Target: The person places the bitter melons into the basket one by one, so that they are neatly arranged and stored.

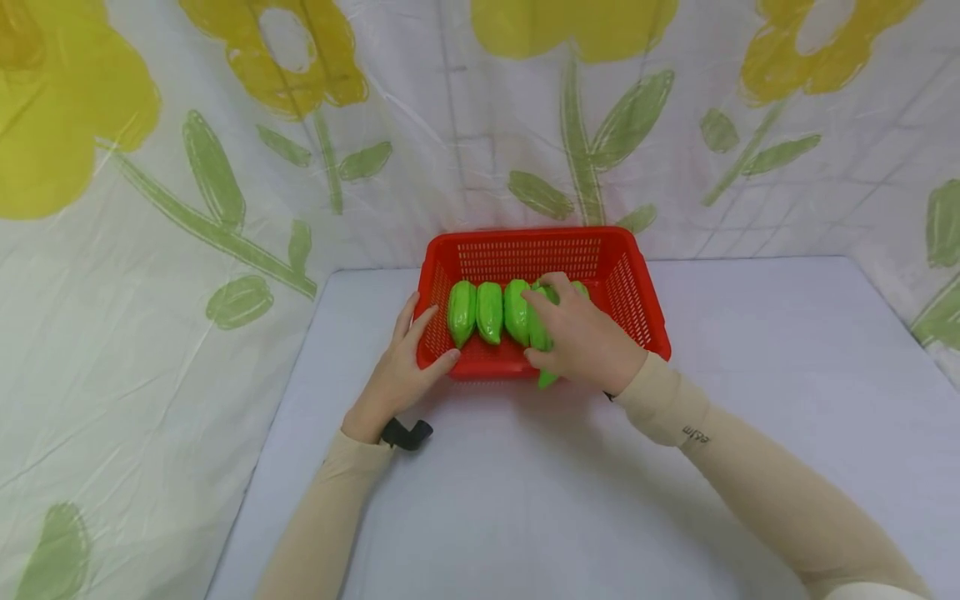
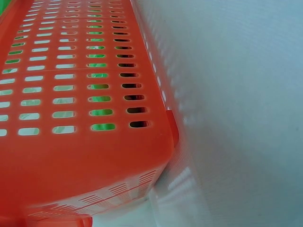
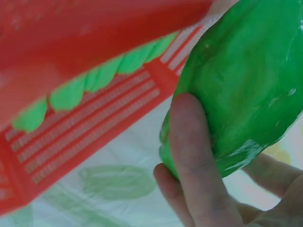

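My right hand (image 1: 592,337) grips a glossy green pod-shaped fruit (image 3: 241,80), its fingers and thumb around the sides. In the head view, the hand hovers at the front right of a red slotted plastic basket (image 1: 495,369), and the fruit's pointed tip shows below the hand. Several similar green fruits (image 1: 490,312) lie side by side in a row inside the basket, tips toward me; my right hand partly hides those at the right. My left hand (image 1: 393,375) rests against the basket's front left corner, fingers spread and fairly straight. In the left wrist view only the basket's slotted wall shows.
The basket stands toward the back of a table with a pale cover (image 1: 525,500). Behind and to the left hangs a white curtain (image 1: 450,150) printed with yellow flowers and green leaves. A black strap (image 1: 407,434) is at my left wrist.
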Tool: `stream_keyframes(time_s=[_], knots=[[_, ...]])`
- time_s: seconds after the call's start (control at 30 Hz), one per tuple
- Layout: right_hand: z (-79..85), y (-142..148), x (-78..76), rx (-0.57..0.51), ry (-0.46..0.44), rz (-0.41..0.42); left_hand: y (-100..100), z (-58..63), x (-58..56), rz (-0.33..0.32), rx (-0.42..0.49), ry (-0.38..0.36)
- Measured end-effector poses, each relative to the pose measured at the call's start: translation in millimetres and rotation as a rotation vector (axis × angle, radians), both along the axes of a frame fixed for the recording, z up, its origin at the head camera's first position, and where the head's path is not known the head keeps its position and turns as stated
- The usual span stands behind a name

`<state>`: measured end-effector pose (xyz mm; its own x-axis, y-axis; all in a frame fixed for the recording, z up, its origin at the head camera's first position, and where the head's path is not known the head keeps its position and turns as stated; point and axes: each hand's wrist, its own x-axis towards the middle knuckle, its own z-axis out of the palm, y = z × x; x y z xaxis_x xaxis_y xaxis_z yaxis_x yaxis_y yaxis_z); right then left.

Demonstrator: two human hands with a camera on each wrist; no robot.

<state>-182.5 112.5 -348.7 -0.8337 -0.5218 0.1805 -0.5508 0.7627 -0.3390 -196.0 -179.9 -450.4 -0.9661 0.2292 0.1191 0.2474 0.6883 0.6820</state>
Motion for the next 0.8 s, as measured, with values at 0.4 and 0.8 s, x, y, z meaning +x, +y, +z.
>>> stream_keyframes(time_s=[0.4, 0.8], knots=[[3.5, 23.2, -24.1, 0.031, -0.006, -0.041, 0.4, -0.3, -0.1, 0.006, -0.006, -0.005], [4.6, 45.9, -52.0, 0.101, -0.104, -0.124, 0.3, 0.3, 0.0, 0.003, 0.0, -0.006]])
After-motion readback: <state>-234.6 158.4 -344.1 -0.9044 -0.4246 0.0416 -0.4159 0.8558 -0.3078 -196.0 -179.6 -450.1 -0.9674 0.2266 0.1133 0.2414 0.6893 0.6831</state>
